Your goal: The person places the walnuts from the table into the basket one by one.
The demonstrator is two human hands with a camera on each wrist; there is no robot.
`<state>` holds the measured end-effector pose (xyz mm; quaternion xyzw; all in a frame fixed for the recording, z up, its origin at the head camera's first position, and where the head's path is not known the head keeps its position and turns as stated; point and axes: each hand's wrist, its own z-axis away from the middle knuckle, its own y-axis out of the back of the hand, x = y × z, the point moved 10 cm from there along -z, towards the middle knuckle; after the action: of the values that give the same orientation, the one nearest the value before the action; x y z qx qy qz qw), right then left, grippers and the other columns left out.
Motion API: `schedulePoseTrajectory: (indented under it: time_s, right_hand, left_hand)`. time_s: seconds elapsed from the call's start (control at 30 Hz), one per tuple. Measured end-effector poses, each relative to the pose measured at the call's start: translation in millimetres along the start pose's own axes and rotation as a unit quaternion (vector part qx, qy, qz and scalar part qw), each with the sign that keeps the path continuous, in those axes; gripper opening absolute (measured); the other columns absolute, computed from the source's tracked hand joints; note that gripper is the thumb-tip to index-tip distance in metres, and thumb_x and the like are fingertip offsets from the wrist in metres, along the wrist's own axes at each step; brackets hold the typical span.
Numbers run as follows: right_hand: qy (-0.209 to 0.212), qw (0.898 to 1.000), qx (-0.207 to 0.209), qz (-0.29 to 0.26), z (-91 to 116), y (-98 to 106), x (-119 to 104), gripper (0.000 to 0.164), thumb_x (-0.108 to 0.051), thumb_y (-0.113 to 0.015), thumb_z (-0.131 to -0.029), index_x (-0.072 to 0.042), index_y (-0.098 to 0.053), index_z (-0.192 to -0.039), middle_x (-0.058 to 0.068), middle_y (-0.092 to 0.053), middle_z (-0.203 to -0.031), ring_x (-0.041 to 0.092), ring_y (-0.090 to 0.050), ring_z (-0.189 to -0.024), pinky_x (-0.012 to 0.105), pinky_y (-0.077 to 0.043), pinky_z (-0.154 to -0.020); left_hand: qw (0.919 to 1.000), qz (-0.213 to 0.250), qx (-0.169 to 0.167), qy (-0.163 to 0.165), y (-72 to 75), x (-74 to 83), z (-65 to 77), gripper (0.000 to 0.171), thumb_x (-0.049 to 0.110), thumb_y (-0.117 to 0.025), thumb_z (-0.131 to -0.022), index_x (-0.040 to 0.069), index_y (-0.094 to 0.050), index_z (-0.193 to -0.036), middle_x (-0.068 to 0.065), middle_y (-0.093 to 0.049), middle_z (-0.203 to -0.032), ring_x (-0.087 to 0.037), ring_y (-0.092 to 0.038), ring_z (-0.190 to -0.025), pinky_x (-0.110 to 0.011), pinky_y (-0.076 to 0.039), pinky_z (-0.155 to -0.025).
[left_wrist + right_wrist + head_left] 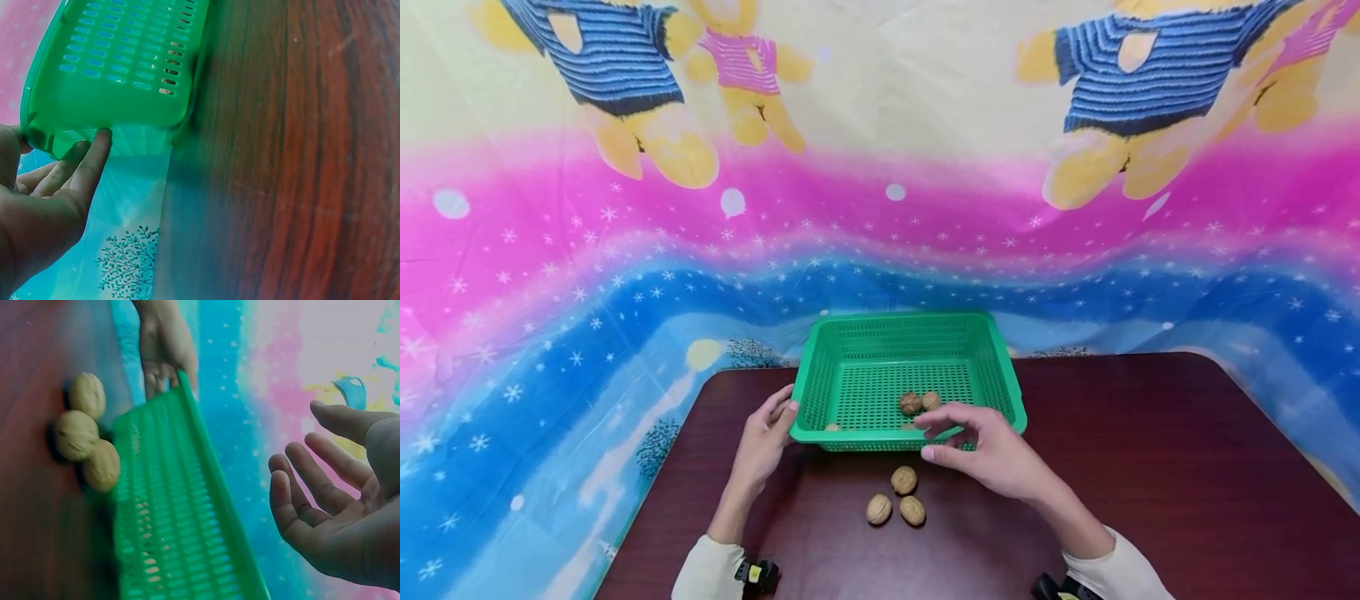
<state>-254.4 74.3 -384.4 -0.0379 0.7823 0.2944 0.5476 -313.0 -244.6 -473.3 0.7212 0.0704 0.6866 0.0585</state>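
Observation:
A green plastic basket [857, 437] with slotted walls stands on the table. At its left near corner my left hand [762, 443] grips the rim, the thumb on top; in the left wrist view the fingers [90, 165] rest against the outside wall. My right hand [996, 454] hovers over the near rim toward the right, its fingers relaxed and apart, holding nothing. Inside the basket lie a darker walnut [910, 404] and a lighter walnut [931, 401], with others partly hidden behind the front rim. Three walnuts [904, 480] sit grouped on the table just before the basket.
The dark red-brown wooden table [1135, 467] extends to both sides of the basket. Behind it hangs a colourful printed cloth [895, 233] with bears and snowflakes, close to the basket's far side.

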Motion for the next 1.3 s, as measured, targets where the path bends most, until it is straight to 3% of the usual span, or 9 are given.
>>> schedulePoseTrajectory:
  time_s: [0.2,0.4,0.53,0.97,1.3]
  right_hand:
    - [0.024,0.999,-0.04,-0.004,6,-28,4,0.032,-0.024,-0.082,-0.098,-0.017,-0.076,-0.128,0.008,-0.078,-0.123,0.018,-0.074,-0.108,0.03,-0.062,-0.086]
    - [0.017,0.997,-0.075,-0.001,11,-52,22,0.033,-0.023,-0.081,-0.098,-0.008,-0.076,-0.127,0.015,-0.078,-0.118,0.012,-0.076,-0.102,0.026,-0.062,-0.084]
    - [0.018,0.996,-0.084,0.012,16,-62,36,0.03,-0.019,-0.082,-0.097,-0.005,-0.076,-0.124,0.016,-0.077,-0.12,0.018,-0.077,-0.102,0.025,-0.062,-0.081]
    - [0.017,0.991,-0.102,0.086,15,-71,59,0.029,-0.014,-0.086,-0.093,-0.011,-0.081,-0.121,0.003,-0.077,-0.114,0.012,-0.071,-0.096,0.026,-0.062,-0.075]
    - [0.004,0.984,-0.128,0.127,13,-79,66,0.031,-0.017,-0.086,-0.092,-0.014,-0.081,-0.123,-0.002,-0.077,-0.118,0.006,-0.069,-0.095,0.024,-0.06,-0.08]
  left_hand:
    - [1.0,-0.004,0.001,0.0,0.2,-0.6,0.0,0.058,0.036,-0.054,-0.115,0.013,-0.041,-0.166,-0.022,-0.055,-0.16,-0.039,-0.063,-0.138,-0.027,-0.061,-0.094]
    - [0.9999,-0.011,0.001,-0.007,1.2,2.0,-0.5,0.058,0.037,-0.054,-0.114,0.014,-0.042,-0.166,-0.022,-0.056,-0.159,-0.038,-0.063,-0.137,-0.029,-0.062,-0.095]
    - [0.9999,-0.012,0.001,-0.007,1.1,2.0,-0.3,0.058,0.038,-0.055,-0.114,0.014,-0.042,-0.166,-0.021,-0.057,-0.158,-0.038,-0.064,-0.137,-0.029,-0.062,-0.095]
    - [0.9999,-0.015,0.005,-0.002,1.5,0.6,2.4,0.059,0.039,-0.056,-0.114,0.014,-0.042,-0.166,-0.021,-0.056,-0.159,-0.038,-0.064,-0.136,-0.03,-0.062,-0.093]
    - [0.9999,-0.008,0.002,-0.006,0.1,2.3,2.5,0.058,0.037,-0.055,-0.114,0.013,-0.042,-0.166,-0.023,-0.056,-0.158,-0.039,-0.065,-0.135,-0.026,-0.061,-0.091]
